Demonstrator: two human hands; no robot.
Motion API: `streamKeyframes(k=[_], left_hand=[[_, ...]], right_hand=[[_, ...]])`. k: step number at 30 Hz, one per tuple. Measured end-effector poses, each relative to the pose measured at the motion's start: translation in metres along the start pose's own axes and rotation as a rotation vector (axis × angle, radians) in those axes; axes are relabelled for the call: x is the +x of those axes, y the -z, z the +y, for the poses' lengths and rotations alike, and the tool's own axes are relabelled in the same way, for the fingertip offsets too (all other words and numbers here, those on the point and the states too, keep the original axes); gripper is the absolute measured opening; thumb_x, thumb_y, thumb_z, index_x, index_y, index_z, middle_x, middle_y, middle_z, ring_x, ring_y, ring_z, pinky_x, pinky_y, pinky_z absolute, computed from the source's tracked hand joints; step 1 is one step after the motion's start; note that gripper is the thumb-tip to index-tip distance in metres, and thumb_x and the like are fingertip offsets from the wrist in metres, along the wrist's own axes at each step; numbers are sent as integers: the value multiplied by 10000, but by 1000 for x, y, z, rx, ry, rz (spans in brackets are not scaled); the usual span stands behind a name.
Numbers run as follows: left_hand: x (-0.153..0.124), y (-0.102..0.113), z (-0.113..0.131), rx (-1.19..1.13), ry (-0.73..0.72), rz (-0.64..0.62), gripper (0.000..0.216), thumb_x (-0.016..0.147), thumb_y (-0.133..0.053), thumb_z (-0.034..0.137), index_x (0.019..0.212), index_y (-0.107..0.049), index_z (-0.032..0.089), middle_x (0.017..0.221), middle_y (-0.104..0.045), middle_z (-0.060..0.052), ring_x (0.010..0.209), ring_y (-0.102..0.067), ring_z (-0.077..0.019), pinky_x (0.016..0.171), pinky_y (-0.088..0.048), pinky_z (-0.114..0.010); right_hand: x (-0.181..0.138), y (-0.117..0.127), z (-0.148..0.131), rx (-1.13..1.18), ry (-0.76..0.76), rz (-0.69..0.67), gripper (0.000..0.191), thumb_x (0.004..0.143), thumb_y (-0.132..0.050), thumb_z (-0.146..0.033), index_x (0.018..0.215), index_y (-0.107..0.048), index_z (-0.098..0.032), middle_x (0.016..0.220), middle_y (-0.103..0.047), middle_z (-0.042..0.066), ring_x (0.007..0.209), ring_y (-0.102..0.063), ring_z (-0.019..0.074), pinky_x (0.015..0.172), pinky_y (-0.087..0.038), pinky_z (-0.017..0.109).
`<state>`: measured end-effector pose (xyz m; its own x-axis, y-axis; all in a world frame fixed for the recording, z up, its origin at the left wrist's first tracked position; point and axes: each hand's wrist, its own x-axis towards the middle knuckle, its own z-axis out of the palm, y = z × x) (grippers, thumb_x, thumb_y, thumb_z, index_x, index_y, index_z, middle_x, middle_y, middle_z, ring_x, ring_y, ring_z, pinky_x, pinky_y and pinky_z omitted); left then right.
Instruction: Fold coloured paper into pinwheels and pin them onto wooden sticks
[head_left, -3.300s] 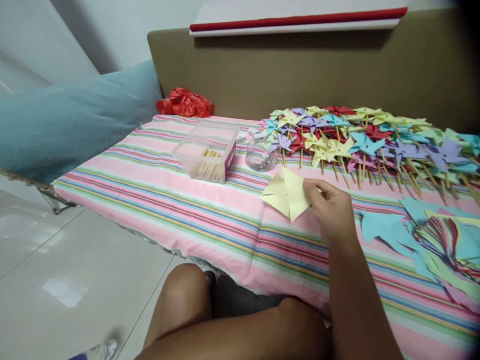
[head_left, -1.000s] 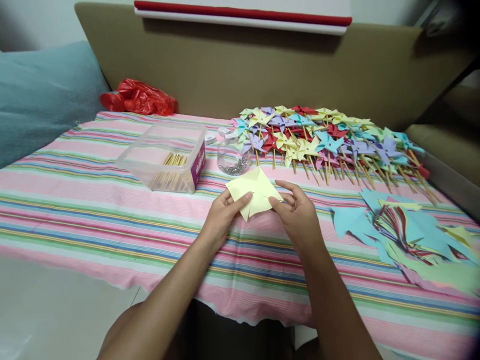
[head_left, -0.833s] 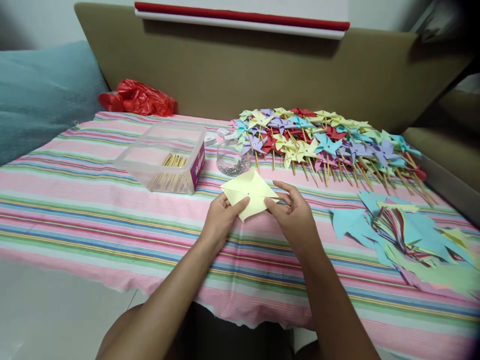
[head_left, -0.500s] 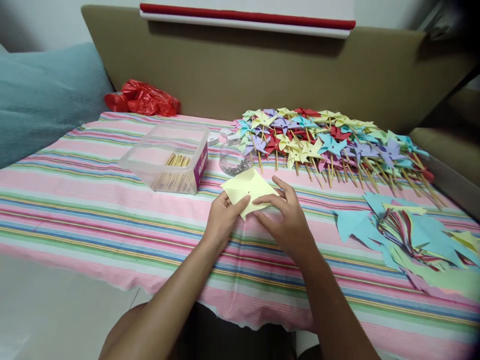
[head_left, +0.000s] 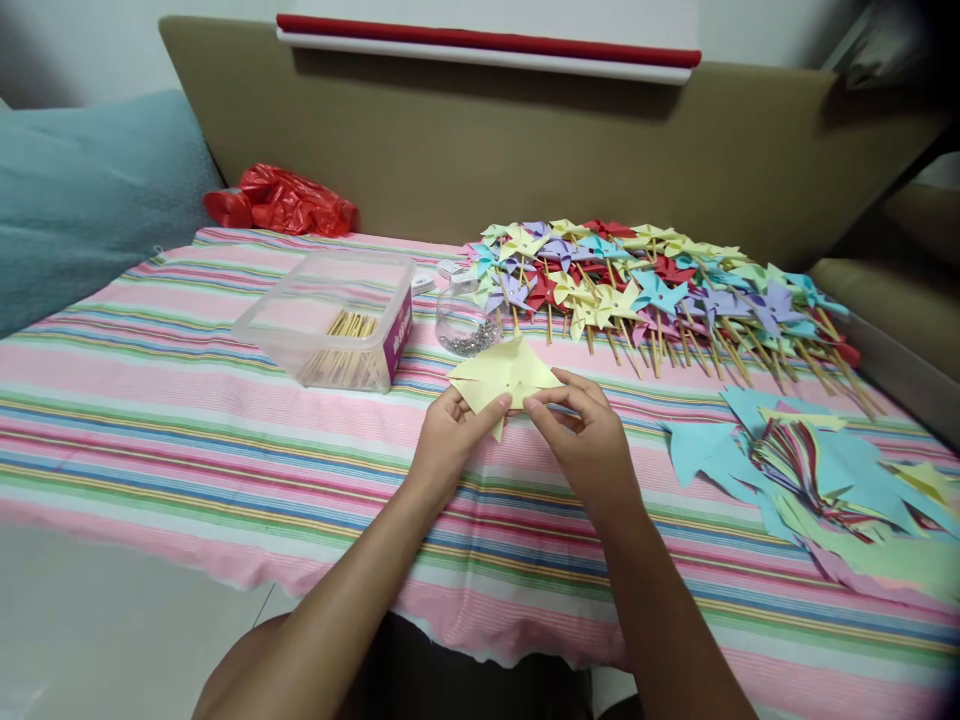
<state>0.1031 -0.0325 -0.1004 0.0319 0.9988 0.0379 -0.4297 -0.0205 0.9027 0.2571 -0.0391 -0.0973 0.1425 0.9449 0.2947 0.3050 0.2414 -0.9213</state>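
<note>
A pale yellow cut paper square (head_left: 501, 374) is held just above the striped cloth (head_left: 187, 400) by both hands. My left hand (head_left: 450, 440) pinches its near left edge, thumb on top. My right hand (head_left: 585, 440) pinches its near right part, thumb and forefinger closed on a flap. The paper tilts up at the far side. Just beyond it stands a small clear jar of silvery pins (head_left: 463, 322).
A clear plastic box of wooden sticks (head_left: 334, 320) stands to the left. Many finished paper pinwheels on sticks (head_left: 660, 285) lie at the back right. A heap of cut coloured papers (head_left: 817, 470) lies at the right. A red plastic bag (head_left: 281, 200) and a teal cushion (head_left: 82, 200) are at the back left.
At first only my right hand held the yellow paper; my left hand has since joined it. Over the last second my right fingers moved inward and closed on a flap near the middle.
</note>
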Motion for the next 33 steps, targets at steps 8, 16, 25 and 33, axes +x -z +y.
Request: streamKeyframes(k=[8, 16, 25, 33], left_hand=[[-2, -3, 1, 65, 18, 0, 439, 709, -880, 338, 1071, -709, 158, 1114, -774, -91, 984, -712, -226, 910, -525, -343], [-1, -2, 1, 104, -14, 16, 405, 723, -866, 351, 1044, -711, 159, 1027, -779, -70, 918, -707, -216, 846, -522, -323], [-1, 5, 2, 133, 33, -88, 423, 753, -839, 299, 1112, -651, 179, 1035, -763, -50, 907, -702, -184, 815, -524, -273], [0, 7, 3, 196, 30, -166, 365, 776, -820, 286, 1055, -607, 187, 920, -734, -16, 816, -683, -157, 720, -510, -237]], right_hand=[[0, 0, -1, -8, -25, 0, 192, 784, -769, -425, 810, -751, -236, 1273, -602, 127, 1270, -564, 307, 939, -571, 454], [-1, -3, 0, -32, -9, -14, 203, 795, -753, -435, 797, -733, -233, 1255, -626, 125, 1228, -590, 302, 932, -559, 445], [0, 1, -8, 208, -214, 64, 587, 709, -838, -464, 1173, -553, -246, 1305, -654, 129, 1032, -707, 257, 793, -597, 363], [0, 8, -8, 251, -251, -175, 382, 762, -804, -449, 1049, -771, -197, 1212, -734, 101, 1125, -674, 307, 971, -530, 455]])
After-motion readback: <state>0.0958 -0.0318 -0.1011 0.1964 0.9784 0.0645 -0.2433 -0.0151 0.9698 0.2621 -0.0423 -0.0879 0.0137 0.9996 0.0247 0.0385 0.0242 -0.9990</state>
